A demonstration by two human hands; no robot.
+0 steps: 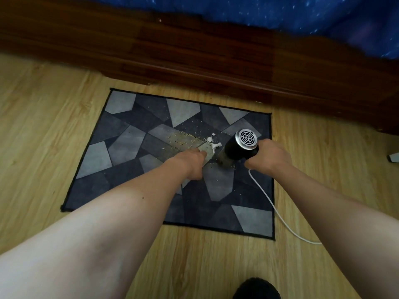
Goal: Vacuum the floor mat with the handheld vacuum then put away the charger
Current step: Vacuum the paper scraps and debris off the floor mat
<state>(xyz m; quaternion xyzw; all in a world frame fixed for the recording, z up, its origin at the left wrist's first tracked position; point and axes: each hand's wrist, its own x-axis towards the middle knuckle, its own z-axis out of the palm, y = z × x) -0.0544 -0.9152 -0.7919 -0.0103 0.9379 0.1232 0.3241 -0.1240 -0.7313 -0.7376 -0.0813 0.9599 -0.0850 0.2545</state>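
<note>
Vacuum (239,147), nozzle down on mat (121,126) beside crumbs (185,140), gripped at rear handle by right hand (268,157); probably light, rigid, manageable one-handed. Apart, left hand (190,164) resting on mat near crumbs, finger curl not discernible. Possible snag: cord (272,205) trailing from handle.

Matt, short-pile cloth on the floor mat (121,134), gritty crumbs (185,139) speckling it, and torn white paper scraps (212,142). The handheld vacuum (239,147): black plastic body, slightly glossy, with a silvery metallic-looking grille. Smooth white cord (272,208). Pale wood-grain floor (43,117), satin sheen; dark polished wood on the bed frame (194,50); soft blue cloth bedcover (280,11).
</note>
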